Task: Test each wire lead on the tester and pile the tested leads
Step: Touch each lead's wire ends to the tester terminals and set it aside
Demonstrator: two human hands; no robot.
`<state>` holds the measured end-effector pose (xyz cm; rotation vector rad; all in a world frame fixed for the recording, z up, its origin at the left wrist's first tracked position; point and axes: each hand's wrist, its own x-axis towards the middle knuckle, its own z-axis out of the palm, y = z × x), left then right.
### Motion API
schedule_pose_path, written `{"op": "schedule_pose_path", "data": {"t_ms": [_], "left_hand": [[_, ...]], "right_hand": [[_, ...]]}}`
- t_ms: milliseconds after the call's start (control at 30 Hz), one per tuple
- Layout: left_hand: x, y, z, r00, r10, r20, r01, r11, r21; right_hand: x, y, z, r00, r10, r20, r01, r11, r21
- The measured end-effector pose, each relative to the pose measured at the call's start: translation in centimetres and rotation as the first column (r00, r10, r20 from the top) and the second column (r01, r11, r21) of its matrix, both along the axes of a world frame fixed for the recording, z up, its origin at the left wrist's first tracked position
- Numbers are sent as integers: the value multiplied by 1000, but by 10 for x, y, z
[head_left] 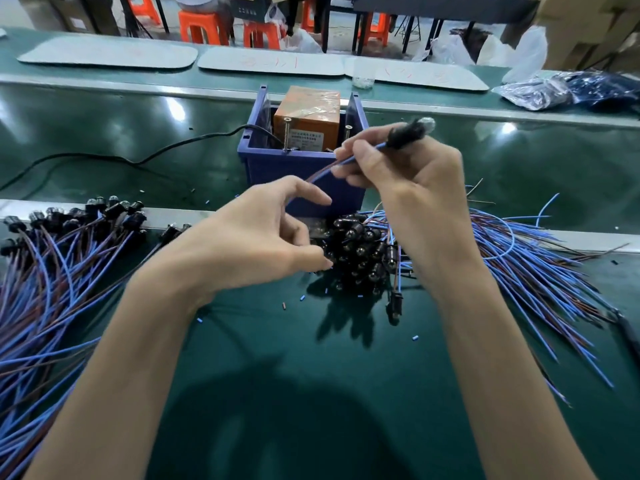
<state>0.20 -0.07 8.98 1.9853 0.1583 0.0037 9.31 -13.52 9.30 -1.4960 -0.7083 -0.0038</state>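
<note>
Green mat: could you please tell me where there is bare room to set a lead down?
Bare mat lies at the near edge, between the left lead pile and the right lead pile. Past the rail, the belt right of the blue bin is free; a black cable crosses left of it. Crowded just before the bin.

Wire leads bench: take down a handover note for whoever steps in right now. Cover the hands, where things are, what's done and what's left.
Right hand pinches one wire lead, raised in front of the tester in the blue bin.
Left hand curls by that lead's free end; grip unclear.
Done, probably: the left pile, laid out in order.
Left: test the held lead, pile it, then work through the centre-right heap, likely untested.
</note>
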Motion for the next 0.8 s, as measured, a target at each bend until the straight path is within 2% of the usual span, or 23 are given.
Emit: {"op": "schedule_pose_path", "data": {"t_ms": [200,267,333,433,467,533,700,767,800], "left_hand": [[-1,3,0,999,31,-44,-32,999,-25],[4,-3,3,991,135,-19,-136,985,-108],[9,-6,8,950,306,61,-271,908,-320],[12,-5,14,841,530,111,-318,650,-690],[10,-3,16,800,588,117,-304,567,-765],[6,1,18,750,647,142,-266,491,-829],[8,-4,20,723,670,169,-197,434,-879],[8,-5,18,734,656,174,-207,460,-863],[9,-7,17,760,627,171,-228,504,-833]], "right_hand": [[-4,-3,10,998,15,-59,1,963,271],[-2,-7,15,994,2,-108,39,927,374],[2,-12,22,978,-6,-207,112,857,503],[11,-25,31,922,9,-387,264,717,645],[14,-29,31,904,8,-427,303,692,655],[17,-34,31,881,13,-474,332,696,636],[23,-39,26,867,80,-491,269,755,598],[24,-40,25,891,68,-449,222,797,562],[24,-39,23,907,45,-419,200,830,521]]}}
